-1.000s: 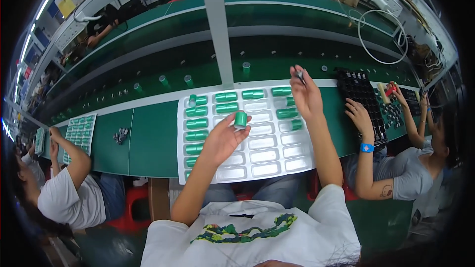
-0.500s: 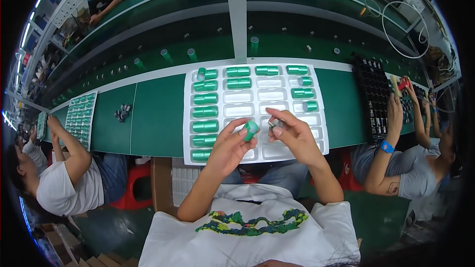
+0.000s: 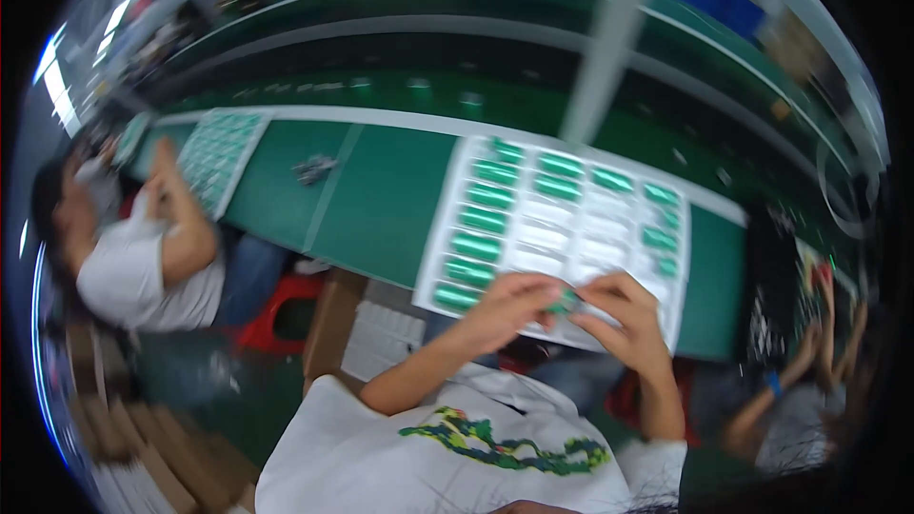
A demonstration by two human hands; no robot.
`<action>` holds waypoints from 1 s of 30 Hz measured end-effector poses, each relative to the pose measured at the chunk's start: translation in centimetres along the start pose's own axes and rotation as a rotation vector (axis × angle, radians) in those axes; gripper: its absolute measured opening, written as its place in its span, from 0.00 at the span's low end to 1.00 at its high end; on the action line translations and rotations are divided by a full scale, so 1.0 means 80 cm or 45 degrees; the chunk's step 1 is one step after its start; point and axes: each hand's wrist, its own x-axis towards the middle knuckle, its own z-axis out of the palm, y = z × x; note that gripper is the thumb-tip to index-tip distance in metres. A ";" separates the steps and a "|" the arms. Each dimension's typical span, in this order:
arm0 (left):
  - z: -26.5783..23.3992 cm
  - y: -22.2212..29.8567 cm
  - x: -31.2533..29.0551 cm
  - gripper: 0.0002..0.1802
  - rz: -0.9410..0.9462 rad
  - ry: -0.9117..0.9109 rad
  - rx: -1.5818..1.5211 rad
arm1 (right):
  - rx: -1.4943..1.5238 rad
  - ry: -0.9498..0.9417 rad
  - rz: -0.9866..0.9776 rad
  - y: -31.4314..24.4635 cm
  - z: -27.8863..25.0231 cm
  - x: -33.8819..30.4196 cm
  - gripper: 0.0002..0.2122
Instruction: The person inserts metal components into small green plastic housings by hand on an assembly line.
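Pinching a green cylinder [image 3: 565, 302] in my left hand [image 3: 514, 306] over the white tray's [image 3: 541, 234] near edge, presumably to steady it, I have my right hand [image 3: 625, 316] at its end, that grip too blurred to tell.

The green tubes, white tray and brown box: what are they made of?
Green tubes: glossy, perhaps plastic-wrapped; bright highlights suggest it, but blur leaves this open.
White tray: probably thin moulded plastic, smooth and slightly shiny, with shaped hollows.
Brown box: likely cardboard, with a dull, plain wall.
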 end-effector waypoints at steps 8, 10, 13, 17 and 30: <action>0.019 -0.018 0.008 0.15 0.049 -0.089 0.023 | -0.179 -0.073 -0.031 -0.002 -0.006 -0.007 0.19; 0.022 -0.023 0.010 0.15 0.144 -0.061 0.188 | -0.315 -0.067 -0.183 0.001 -0.002 0.001 0.19; 0.041 0.001 0.002 0.19 0.328 -0.071 0.586 | -0.458 -0.046 -0.328 0.000 0.003 0.011 0.20; 0.017 0.012 0.026 0.11 0.144 -0.113 0.529 | -0.548 -0.057 -0.429 0.002 0.011 0.028 0.21; 0.040 0.067 0.061 0.48 0.153 -0.124 1.279 | -0.493 0.397 -0.097 0.130 -0.089 0.132 0.23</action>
